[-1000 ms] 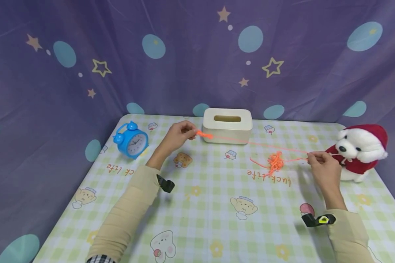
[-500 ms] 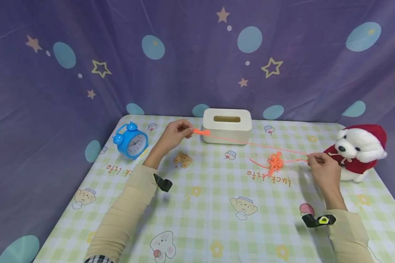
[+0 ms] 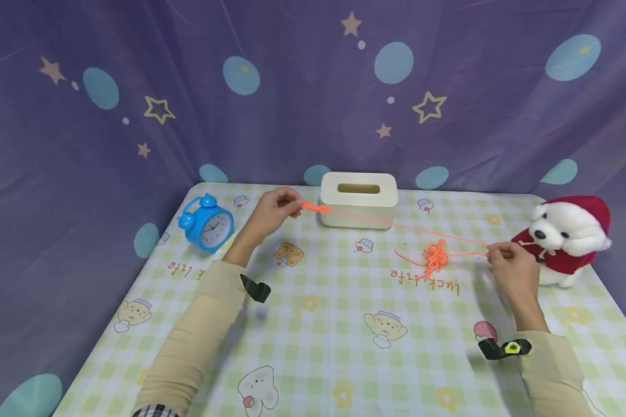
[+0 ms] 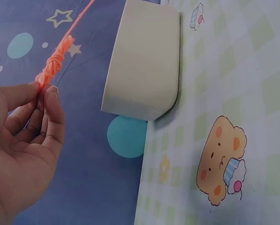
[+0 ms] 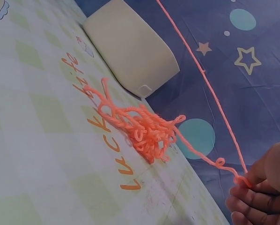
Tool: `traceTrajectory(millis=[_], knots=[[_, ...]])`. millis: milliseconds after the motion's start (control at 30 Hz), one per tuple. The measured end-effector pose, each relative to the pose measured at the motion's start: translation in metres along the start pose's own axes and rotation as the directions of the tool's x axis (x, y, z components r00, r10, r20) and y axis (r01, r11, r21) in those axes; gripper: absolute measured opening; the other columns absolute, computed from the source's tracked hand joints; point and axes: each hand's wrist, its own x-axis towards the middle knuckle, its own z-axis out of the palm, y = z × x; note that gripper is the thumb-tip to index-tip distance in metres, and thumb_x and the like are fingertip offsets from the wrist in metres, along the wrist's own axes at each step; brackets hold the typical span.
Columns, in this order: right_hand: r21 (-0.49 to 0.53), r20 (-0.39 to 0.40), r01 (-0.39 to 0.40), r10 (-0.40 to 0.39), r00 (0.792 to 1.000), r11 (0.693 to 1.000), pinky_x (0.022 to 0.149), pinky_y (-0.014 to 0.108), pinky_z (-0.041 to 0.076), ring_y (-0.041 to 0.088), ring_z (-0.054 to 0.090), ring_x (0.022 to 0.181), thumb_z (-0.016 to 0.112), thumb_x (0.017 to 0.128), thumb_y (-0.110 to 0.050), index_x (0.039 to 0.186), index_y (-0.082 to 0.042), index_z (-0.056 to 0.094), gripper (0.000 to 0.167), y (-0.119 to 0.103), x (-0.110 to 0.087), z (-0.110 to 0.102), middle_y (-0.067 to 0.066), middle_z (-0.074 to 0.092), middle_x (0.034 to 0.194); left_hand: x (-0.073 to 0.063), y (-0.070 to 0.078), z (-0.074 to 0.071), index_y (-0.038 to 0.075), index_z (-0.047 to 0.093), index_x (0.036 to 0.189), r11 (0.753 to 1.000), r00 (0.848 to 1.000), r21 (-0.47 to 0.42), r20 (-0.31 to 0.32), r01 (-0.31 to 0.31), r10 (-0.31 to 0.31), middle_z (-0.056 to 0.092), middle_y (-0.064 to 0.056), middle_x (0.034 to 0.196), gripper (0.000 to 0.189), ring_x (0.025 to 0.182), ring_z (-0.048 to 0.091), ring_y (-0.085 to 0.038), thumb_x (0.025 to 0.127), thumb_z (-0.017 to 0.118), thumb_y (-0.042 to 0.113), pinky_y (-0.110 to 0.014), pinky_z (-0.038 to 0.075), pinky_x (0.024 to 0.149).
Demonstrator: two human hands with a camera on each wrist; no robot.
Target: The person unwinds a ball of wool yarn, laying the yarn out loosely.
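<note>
Strand of thin orange yarn [image 5: 204, 72] stretches straight between a person's bare left hand [image 3: 273, 214] and right hand [image 3: 515, 270]. Curled left fingers pinch a wound orange yarn bundle [image 4: 54, 64] near a cream rectangular box [image 3: 359, 200]; curled right fingers pinch the strand near a loose orange yarn tangle [image 3: 436, 256] on the green-checked counter [image 3: 339, 353].

Passable low in head view, between sleeves [image 3: 208, 313]. Blocked at centre by orange yarn [image 5: 204, 72], stretched from left hand [image 3: 271, 214] to right hand [image 3: 516, 269]; behind it by cream box [image 3: 360, 200]; right of centre by yarn tangle [image 3: 436, 258].
</note>
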Motion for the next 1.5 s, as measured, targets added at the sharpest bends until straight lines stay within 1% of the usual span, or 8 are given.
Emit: traceTrajectory(millis=[167,300,600,967,1100,1200,1300,1500], knots=[[0.001,0.002,-0.005,0.005,1.000,1.000,0.056,0.015,0.041,-0.013,0.046,0.057,0.051,0.097,-0.030,0.112,-0.004,0.066,0.033,0.000,0.001,-0.001,-0.021,0.056,0.068,-0.004,0.013,-0.002,0.000,0.063,0.107,0.999,0.999,0.011,-0.007,0.032,-0.032,0.064,-0.008,0.092,0.020,0.089,0.063,-0.028,0.097,0.057,0.016,-0.026,0.055,0.077],[-0.009,0.003,-0.009,0.009,1.000,1.000,0.057,0.017,0.040,-0.012,0.045,0.058,0.050,0.097,-0.029,0.111,-0.004,0.066,0.033,-0.001,0.000,0.000,-0.017,0.059,0.071,-0.009,0.024,-0.003,-0.004,0.061,0.108,0.999,0.999,0.026,-0.027,0.039,-0.039,0.064,-0.011,0.092,0.019,0.093,0.062,-0.035,0.098,0.056,0.012,-0.025,0.055,0.077],[-0.030,0.023,-0.015,0.016,1.000,0.999,0.059,0.020,0.040,-0.010,0.045,0.059,0.049,0.098,-0.031,0.112,-0.004,0.065,0.034,0.000,-0.001,0.001,0.005,0.069,0.087,0.000,0.002,-0.006,0.001,0.062,0.105,1.000,0.998,-0.009,-0.056,0.020,-0.020,0.064,-0.008,0.093,0.021,0.089,0.064,-0.026,0.096,0.059,0.020,-0.024,0.056,0.077],[-0.051,0.053,0.022,-0.019,0.998,0.998,0.060,0.022,0.040,-0.008,0.046,0.060,0.049,0.098,-0.031,0.112,-0.003,0.065,0.035,0.001,-0.002,0.003,0.014,0.069,0.094,-0.001,0.003,-0.007,0.002,0.062,0.103,1.000,0.997,-0.020,-0.073,0.016,-0.017,0.064,-0.019,0.102,0.018,0.091,0.064,-0.030,0.097,0.058,0.018,-0.034,0.057,0.082],[-0.072,0.052,0.036,-0.033,0.998,0.997,0.061,0.024,0.038,-0.006,0.046,0.060,0.049,0.098,-0.030,0.110,-0.003,0.066,0.035,0.002,-0.001,0.002,0.013,0.070,0.090,-0.003,0.005,-0.008,0.005,0.063,0.106,0.999,0.997,-0.025,-0.073,0.025,-0.027,0.065,-0.014,0.102,0.019,0.093,0.064,-0.028,0.097,0.058,0.021,-0.033,0.056,0.084],[-0.086,0.062,0.044,-0.039,0.997,0.995,0.062,0.026,0.038,-0.002,0.047,0.061,0.049,0.098,-0.029,0.109,-0.002,0.066,0.034,0.003,-0.001,0.002,0.012,0.069,0.088,-0.004,0.005,-0.008,0.007,0.063,0.106,0.999,0.997,-0.020,-0.072,0.027,-0.028,0.065,-0.011,0.101,0.020,0.090,0.064,-0.022,0.097,0.059,0.024,-0.029,0.055,0.081],[-0.097,0.071,0.048,-0.041,0.997,0.994,0.063,0.027,0.037,0.006,0.051,0.065,0.048,0.098,-0.028,0.109,-0.001,0.066,0.034,0.003,-0.001,0.002,0.013,0.069,0.087,-0.003,0.004,-0.009,0.005,0.063,0.106,1.000,0.996,-0.013,-0.085,0.017,-0.018,0.065,-0.014,0.101,0.021,0.087,0.063,-0.019,0.097,0.059,0.024,-0.028,0.055,0.080],[-0.113,0.070,0.036,-0.028,0.997,0.993,0.064,0.030,0.036,0.022,0.056,0.076,0.048,0.097,-0.026,0.109,0.001,0.065,0.035,0.004,-0.003,0.002,0.019,0.068,0.092,-0.003,0.002,-0.009,0.003,0.063,0.105,1.000,0.992,-0.015,-0.126,-0.007,0.005,0.063,-0.010,0.094,0.023,0.091,0.063,-0.031,0.096,0.058,0.024,-0.026,0.056,0.078]])
